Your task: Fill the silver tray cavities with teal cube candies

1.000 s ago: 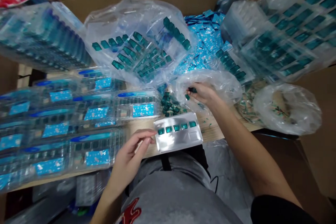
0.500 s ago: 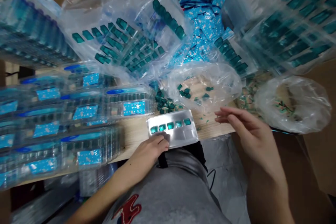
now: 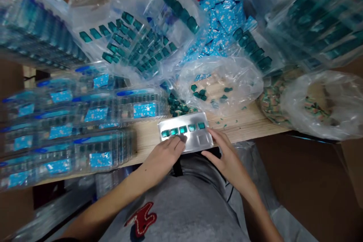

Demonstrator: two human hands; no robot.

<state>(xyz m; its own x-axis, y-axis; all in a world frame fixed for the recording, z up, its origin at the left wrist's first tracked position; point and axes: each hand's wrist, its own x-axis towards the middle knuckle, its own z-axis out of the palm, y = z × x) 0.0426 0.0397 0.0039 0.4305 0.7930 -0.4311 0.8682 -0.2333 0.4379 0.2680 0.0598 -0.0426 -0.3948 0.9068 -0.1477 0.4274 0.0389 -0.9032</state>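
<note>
A clear plastic tray [image 3: 195, 141] lies near the table's front edge, with a row of several teal gem-like pieces [image 3: 183, 129] along its far side. Over the tray's near left part, my left hand [image 3: 167, 153] has its fingers bent and pressed together; whatever is under the fingertips is hidden. My right hand [image 3: 227, 157] is at the tray's right near corner, thumb and fingers apart, fingertips at the edge. Behind the tray is a pile of loose teal pieces [image 3: 177, 105].
Clear packs with blue sachets [image 3: 144, 110] are stacked at left. Plastic bags [image 3: 244, 73] with teal pieces and small green bits [image 3: 317, 107] stand at the back and right. Blue sachets [image 3: 224, 15] are heaped behind. Small green scraps lie on the wooden table [image 3: 238, 121].
My right hand has come from the right, beside the bags, to the tray's right edge. My left hand has shifted slightly right across the tray. The view has moved a little.
</note>
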